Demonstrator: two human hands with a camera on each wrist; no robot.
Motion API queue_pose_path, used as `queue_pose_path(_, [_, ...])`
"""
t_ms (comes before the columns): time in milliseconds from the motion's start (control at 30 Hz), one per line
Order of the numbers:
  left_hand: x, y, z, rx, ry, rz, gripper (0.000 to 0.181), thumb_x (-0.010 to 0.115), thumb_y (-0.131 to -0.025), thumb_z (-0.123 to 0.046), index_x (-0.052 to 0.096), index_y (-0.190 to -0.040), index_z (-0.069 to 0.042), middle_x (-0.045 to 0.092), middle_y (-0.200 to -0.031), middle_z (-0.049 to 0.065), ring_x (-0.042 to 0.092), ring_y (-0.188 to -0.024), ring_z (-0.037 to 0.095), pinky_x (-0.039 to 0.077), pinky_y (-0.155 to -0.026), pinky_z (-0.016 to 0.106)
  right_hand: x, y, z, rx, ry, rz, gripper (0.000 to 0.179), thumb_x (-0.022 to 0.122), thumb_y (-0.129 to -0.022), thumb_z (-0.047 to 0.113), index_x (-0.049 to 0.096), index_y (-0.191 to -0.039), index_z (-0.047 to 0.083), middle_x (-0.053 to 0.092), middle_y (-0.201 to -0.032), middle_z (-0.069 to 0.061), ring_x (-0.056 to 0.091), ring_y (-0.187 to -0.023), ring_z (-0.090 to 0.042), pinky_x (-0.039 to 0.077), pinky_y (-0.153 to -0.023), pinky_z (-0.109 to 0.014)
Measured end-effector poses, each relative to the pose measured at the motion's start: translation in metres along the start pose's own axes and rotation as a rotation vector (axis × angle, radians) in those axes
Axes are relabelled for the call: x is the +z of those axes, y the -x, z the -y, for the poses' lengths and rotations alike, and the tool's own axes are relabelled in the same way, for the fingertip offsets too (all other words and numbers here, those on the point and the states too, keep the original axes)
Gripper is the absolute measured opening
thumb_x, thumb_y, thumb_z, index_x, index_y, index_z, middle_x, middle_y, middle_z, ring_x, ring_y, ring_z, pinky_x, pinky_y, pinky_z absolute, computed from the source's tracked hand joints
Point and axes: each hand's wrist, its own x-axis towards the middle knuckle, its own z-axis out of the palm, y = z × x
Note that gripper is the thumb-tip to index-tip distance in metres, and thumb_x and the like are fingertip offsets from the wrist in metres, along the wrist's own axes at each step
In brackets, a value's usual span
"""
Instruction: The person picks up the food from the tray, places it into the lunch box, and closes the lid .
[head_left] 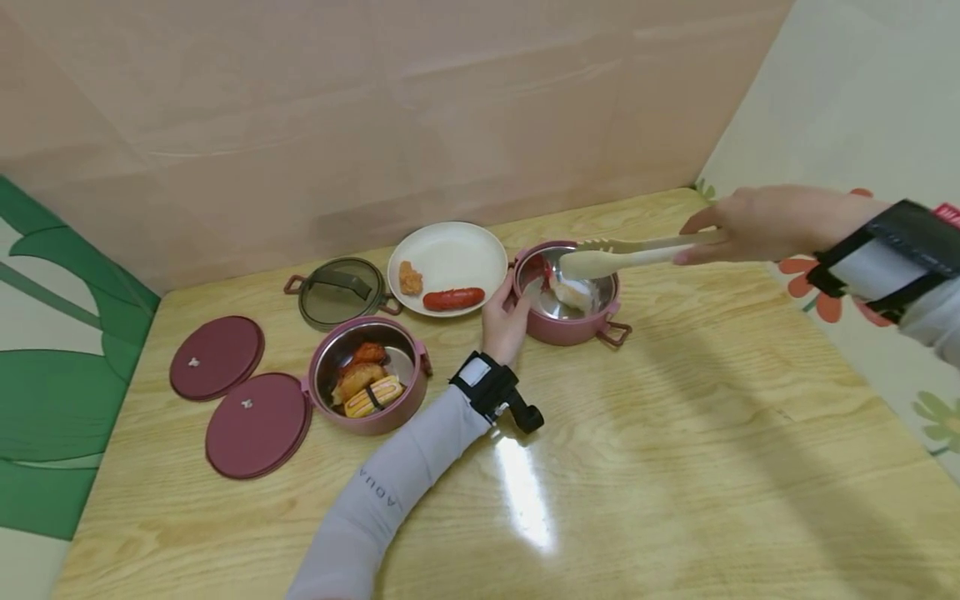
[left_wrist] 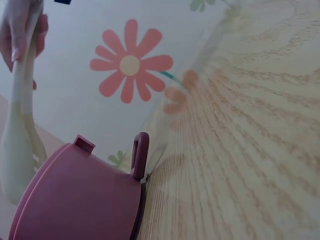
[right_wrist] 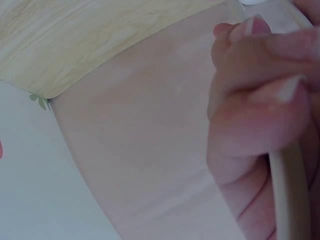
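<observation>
On the right, a small pink pot (head_left: 564,332) with a steel inside holds a pale piece of food (head_left: 572,293) and something red. My left hand (head_left: 505,325) grips this pot at its left side, thumb at the rim. Cream tongs (head_left: 643,253) are held in my right hand (head_left: 772,223), their head over the pot's opening. The left wrist view shows the tongs (left_wrist: 21,130) slanting down behind the pot (left_wrist: 85,195). Close up in the right wrist view, fingers (right_wrist: 260,120) curl around the tongs' handle (right_wrist: 290,195).
A white plate (head_left: 450,258) carries a red sausage (head_left: 453,299) and a fried nugget (head_left: 410,279). Left of it lie a glass lid (head_left: 330,312) and two maroon lids (head_left: 217,357). A second pink pot (head_left: 382,421) holds several food pieces. Walls border the table behind and at right.
</observation>
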Motion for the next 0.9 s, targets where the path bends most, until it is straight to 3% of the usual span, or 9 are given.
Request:
queue_pose_path(167, [-0.005,0.004,-0.001,0.006,-0.015,0.014,0.054,0.048,-0.095,0.009,0.038,-0.147,0.003,0.039,-0.154,0.015,0.038,-0.142,0.022,0.036,-0.114,0.029,-0.005,-0.001,0.008,-0.014,0.023,-0.018,0.075,0.050,-0.096,0.059,0.053,-0.135,-0.005,0.064,-0.079,-0.001,0.054,-0.067,-0.017,0.045,-0.062,-0.036])
queue_pose_path(300, [-0.008,0.005,-0.002,-0.009,-0.032,0.014,0.054,0.046,-0.094,0.010,0.039,-0.147,0.002,0.039,-0.154,0.014,0.038,-0.142,0.021,0.036,-0.114,0.029,-0.009,-0.003,0.013,-0.039,0.041,-0.037,0.074,0.049,-0.096,0.058,0.053,-0.135,-0.005,0.065,-0.077,0.000,0.055,-0.067,-0.016,0.048,-0.063,-0.038])
queue_pose_path(567, [-0.012,0.005,-0.003,-0.015,-0.040,0.017,0.054,0.047,-0.094,0.010,0.039,-0.147,0.001,0.039,-0.154,0.014,0.039,-0.141,0.020,0.038,-0.113,0.030,-0.015,-0.012,0.022,-0.082,0.059,-0.065,0.072,0.051,-0.096,0.058,0.056,-0.133,-0.003,0.071,-0.084,-0.004,0.060,-0.070,-0.017,0.053,-0.069,-0.047])
queue_pose_path(700, [-0.014,0.007,-0.003,-0.010,-0.048,0.018,0.055,0.047,-0.092,0.011,0.041,-0.146,0.000,0.042,-0.152,0.014,0.042,-0.139,0.020,0.040,-0.111,0.030,-0.019,-0.018,0.028,-0.101,0.082,-0.090,0.073,0.050,-0.095,0.060,0.057,-0.133,-0.002,0.071,-0.102,-0.019,0.068,-0.085,-0.030,0.053,-0.077,-0.056])
queue_pose_path(800, [-0.016,0.011,-0.002,-0.012,-0.053,0.024,0.056,0.047,-0.091,0.012,0.042,-0.146,0.001,0.043,-0.152,0.014,0.043,-0.138,0.020,0.039,-0.112,0.028,-0.021,-0.023,0.033,-0.120,0.088,-0.104,0.071,0.051,-0.095,0.060,0.059,-0.132,-0.001,0.069,-0.111,-0.023,0.068,-0.092,-0.034,0.053,-0.078,-0.058])
queue_pose_path(900, [-0.018,0.016,-0.001,-0.008,-0.060,0.035,0.055,0.046,-0.091,0.012,0.040,-0.146,0.004,0.043,-0.151,0.015,0.042,-0.139,0.021,0.038,-0.112,0.029,-0.022,-0.028,0.039,-0.149,0.086,-0.117,0.066,0.055,-0.095,0.056,0.061,-0.129,0.000,0.070,-0.108,-0.020,0.067,-0.088,-0.028,0.054,-0.076,-0.055])
